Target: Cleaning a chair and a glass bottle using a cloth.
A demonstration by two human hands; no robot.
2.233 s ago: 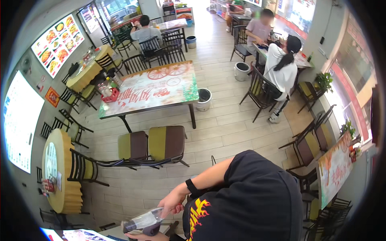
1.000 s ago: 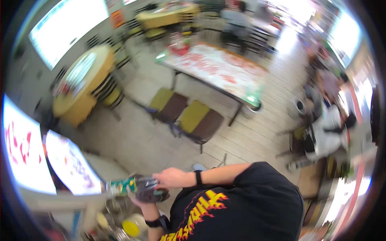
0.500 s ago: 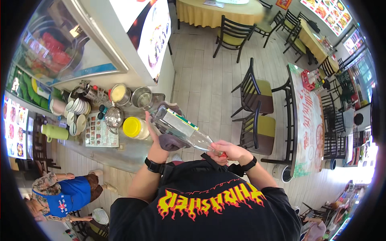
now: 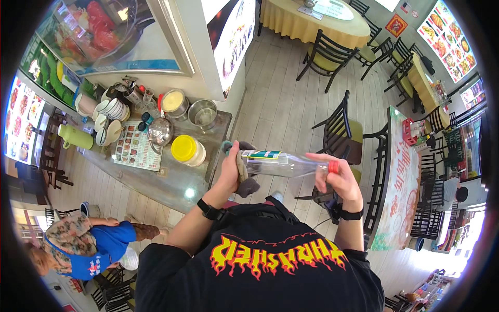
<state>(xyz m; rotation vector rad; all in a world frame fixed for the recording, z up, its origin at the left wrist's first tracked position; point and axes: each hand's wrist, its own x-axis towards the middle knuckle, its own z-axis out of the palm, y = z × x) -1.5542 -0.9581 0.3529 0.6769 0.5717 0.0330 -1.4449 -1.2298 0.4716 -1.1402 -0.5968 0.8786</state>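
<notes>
A clear glass bottle (image 4: pixel 291 167) with a red cap and a green-and-yellow label lies sideways in front of my chest. My right hand (image 4: pixel 340 179) is closed around its neck end by the cap, the index finger stretched along the glass. At the bottle's base, my left hand (image 4: pixel 228 167) presses a dark grey-brown cloth (image 4: pixel 249 186) against it. The cloth hangs below that hand and hides the bottom of the bottle. Some of the left fingers are out of sight behind the cloth.
On the counter (image 4: pixel 182 188) to my left are a yellow-lidded jar (image 4: pixel 187 150), a steel pot (image 4: pixel 202 113), stacked bowls (image 4: pixel 112 110), a menu sheet (image 4: pixel 136 148) and a green jug (image 4: pixel 75 136). Chairs (image 4: pixel 343 130) and a long table (image 4: pixel 397 192) stand right. A person in a blue apron (image 4: pixel 106 249) is lower left.
The bottle has swung from slanting to nearly level, its capped end moving right and up with my right hand. The cloth and left hand shifted right. The person at left has moved.
</notes>
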